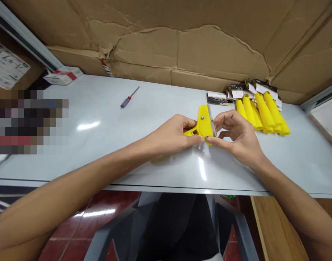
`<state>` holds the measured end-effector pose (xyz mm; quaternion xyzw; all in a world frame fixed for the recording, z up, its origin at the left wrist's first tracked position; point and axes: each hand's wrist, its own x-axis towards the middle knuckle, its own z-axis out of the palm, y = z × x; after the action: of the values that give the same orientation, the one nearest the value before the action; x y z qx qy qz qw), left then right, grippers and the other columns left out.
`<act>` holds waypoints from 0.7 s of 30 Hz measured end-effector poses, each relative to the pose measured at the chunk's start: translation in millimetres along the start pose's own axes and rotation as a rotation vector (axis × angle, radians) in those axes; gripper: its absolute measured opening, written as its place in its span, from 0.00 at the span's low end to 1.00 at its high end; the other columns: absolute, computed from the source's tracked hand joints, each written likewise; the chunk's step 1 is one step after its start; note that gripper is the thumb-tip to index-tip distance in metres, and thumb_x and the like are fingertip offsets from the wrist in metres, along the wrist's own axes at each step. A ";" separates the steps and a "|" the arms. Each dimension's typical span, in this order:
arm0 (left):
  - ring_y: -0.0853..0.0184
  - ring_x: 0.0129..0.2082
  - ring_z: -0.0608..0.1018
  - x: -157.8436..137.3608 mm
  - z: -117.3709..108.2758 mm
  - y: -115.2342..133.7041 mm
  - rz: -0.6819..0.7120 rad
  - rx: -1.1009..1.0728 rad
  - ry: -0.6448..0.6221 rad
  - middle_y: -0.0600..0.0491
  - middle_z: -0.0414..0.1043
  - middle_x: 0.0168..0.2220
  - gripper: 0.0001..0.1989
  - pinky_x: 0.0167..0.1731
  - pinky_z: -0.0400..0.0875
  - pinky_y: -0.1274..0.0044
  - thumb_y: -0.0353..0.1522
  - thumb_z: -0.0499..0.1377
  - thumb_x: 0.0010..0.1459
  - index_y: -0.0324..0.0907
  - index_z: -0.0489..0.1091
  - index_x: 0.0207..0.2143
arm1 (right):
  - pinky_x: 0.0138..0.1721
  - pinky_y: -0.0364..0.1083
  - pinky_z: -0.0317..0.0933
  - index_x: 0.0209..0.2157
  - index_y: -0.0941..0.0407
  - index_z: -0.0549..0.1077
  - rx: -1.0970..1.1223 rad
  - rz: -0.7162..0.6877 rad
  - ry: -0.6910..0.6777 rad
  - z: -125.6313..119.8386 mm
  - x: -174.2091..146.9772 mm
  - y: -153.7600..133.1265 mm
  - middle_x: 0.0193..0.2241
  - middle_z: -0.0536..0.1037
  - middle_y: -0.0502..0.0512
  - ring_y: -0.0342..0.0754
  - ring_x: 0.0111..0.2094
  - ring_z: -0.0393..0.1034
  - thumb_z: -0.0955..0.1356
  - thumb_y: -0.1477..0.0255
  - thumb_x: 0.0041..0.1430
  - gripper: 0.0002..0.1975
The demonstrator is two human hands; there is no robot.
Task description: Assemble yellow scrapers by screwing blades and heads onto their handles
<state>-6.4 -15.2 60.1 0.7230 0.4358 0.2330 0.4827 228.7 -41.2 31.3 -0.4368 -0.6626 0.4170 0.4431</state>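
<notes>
A yellow plastic scraper (203, 125) with a metal blade along its right edge is held above the white table. Two screws show on its head, one near the middle and one at the lower end. My left hand (179, 134) is closed around the narrow handle side, its thumb along the lower edge. On the other side, my right hand (238, 137) pinches the scraper at its lower right, with the thumb by the lower screw and the fingertips at the blade. Its other fingers are curled. Part of the handle is hidden by my left hand.
Several yellow handles (272, 112) with black-and-white cardboard packaging lie at the back right. A screwdriver (125, 102) rests on the white table (100, 145) left of centre. Behind is a cardboard wall (193, 50); a small white-and-red box (64, 76) stands at the back left.
</notes>
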 end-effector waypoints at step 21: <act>0.71 0.26 0.66 -0.6 2.1 -0.6 -0.058 0.040 0.012 0.56 0.73 0.27 0.12 0.25 0.57 0.76 0.40 0.68 0.57 0.40 0.84 0.37 | 0.35 0.44 0.74 0.42 0.52 0.80 0.005 0.089 -0.075 -0.2 0.8 2.5 0.41 0.82 0.53 0.49 0.43 0.79 0.85 0.61 0.56 0.19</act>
<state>-5.3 -16.6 58.6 0.7182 0.4640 0.2144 0.4722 229.3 -39.7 29.1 -0.4488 -0.6577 0.4537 0.4002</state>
